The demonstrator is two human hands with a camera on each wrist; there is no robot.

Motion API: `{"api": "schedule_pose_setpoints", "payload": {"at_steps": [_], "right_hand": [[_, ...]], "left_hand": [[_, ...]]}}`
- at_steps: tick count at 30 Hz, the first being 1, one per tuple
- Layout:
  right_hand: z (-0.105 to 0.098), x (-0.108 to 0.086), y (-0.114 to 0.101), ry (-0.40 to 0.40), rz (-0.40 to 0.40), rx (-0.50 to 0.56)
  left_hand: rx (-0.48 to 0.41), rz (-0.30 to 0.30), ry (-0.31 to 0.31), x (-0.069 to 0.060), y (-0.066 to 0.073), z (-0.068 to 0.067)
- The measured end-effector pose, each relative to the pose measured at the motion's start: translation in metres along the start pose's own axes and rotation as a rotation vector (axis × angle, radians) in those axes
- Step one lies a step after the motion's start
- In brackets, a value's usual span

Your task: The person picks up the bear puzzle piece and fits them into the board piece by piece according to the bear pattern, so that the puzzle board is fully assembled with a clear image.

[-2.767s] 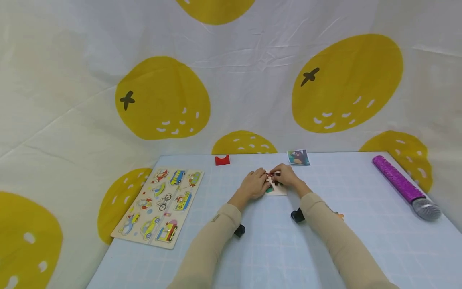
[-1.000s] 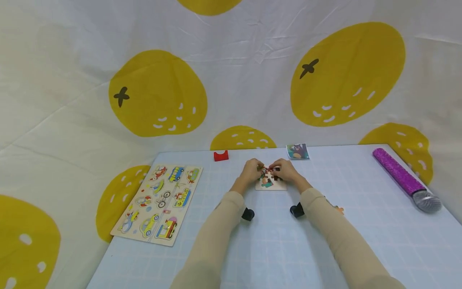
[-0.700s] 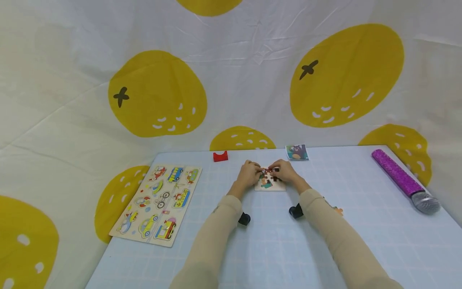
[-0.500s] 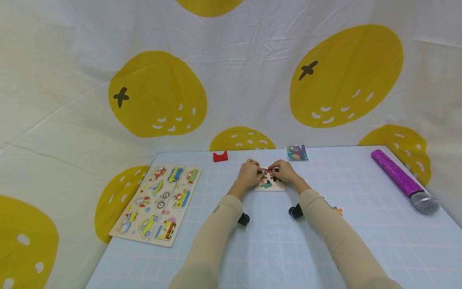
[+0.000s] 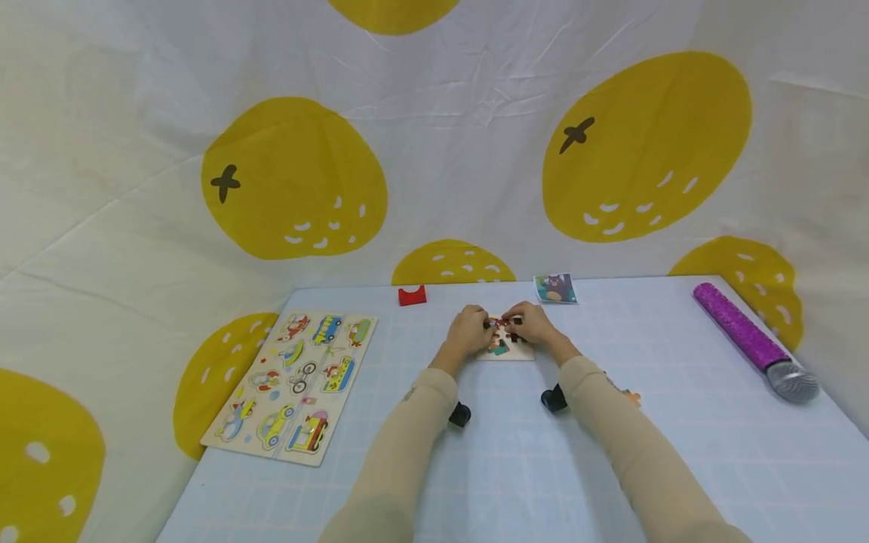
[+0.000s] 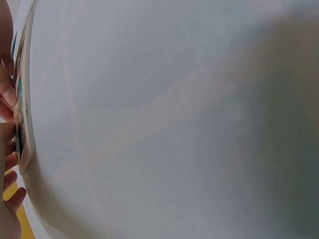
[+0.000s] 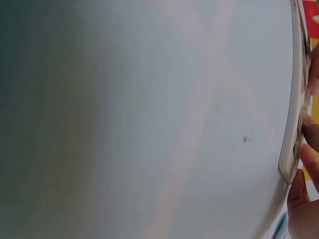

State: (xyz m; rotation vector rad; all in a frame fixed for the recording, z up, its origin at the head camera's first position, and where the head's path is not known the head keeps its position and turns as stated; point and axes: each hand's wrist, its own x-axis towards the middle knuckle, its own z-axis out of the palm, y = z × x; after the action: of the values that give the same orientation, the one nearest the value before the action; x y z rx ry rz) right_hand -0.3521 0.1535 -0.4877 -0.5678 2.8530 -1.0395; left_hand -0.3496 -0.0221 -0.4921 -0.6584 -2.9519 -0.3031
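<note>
Near the centre of the head frame, flat on the desk (image 5: pixel 502 467), a small puzzle (image 5: pixel 517 353), between both hands and partly beneath the fingers. At its upper left part, bent and touching, the fingers of the left hand (image 5: pixel 467 330); at its upper right part, also bent and touching, those of the right hand (image 5: pixel 532 324). Cannot tell of any loose piece pinched in either. Toward the lower frame, a bare puzzle edge. Just above the right hand, a picture card (image 5: pixel 555 289).
</note>
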Motion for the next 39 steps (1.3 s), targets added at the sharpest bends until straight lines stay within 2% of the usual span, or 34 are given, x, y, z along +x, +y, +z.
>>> {"api": "schedule_pose_setpoints", "payload": {"at_steps": [8, 11, 15, 17, 21, 28, 31, 37, 39], "right_hand": [[0.000, 0.002, -0.004, -0.010, -0.009, -0.014], [0.000, 0.002, -0.005, -0.024, -0.007, -0.020], [0.000, 0.000, -0.006, -0.053, 0.012, 0.000], [0.000, -0.001, -0.006, -0.059, 0.020, 0.004], [0.000, -0.003, -0.005, -0.048, 0.028, -0.011], [0.000, -0.001, -0.004, -0.033, -0.001, -0.020], [0.000, -0.001, -0.005, -0.033, 0.003, -0.024], [0.000, -0.001, -0.007, -0.013, 0.044, -0.003], [0.001, -0.002, -0.007, -0.012, 0.043, 0.002]], "left_hand": [[-0.113, 0.006, -0.031, -0.003, -0.006, 0.001], [-0.152, 0.003, 0.005, -0.005, -0.007, 0.004], [-0.211, -0.031, 0.045, -0.008, -0.006, 0.008], [-0.201, -0.035, 0.047, -0.009, -0.005, 0.010], [-0.129, -0.003, 0.047, -0.008, -0.004, 0.013], [-0.041, 0.001, 0.009, -0.010, -0.003, 0.014], [-0.045, -0.002, 0.026, -0.011, -0.002, 0.015], [-0.140, -0.025, 0.091, -0.014, 0.000, 0.018], [-0.159, -0.017, 0.087, -0.015, -0.001, 0.017]]}}
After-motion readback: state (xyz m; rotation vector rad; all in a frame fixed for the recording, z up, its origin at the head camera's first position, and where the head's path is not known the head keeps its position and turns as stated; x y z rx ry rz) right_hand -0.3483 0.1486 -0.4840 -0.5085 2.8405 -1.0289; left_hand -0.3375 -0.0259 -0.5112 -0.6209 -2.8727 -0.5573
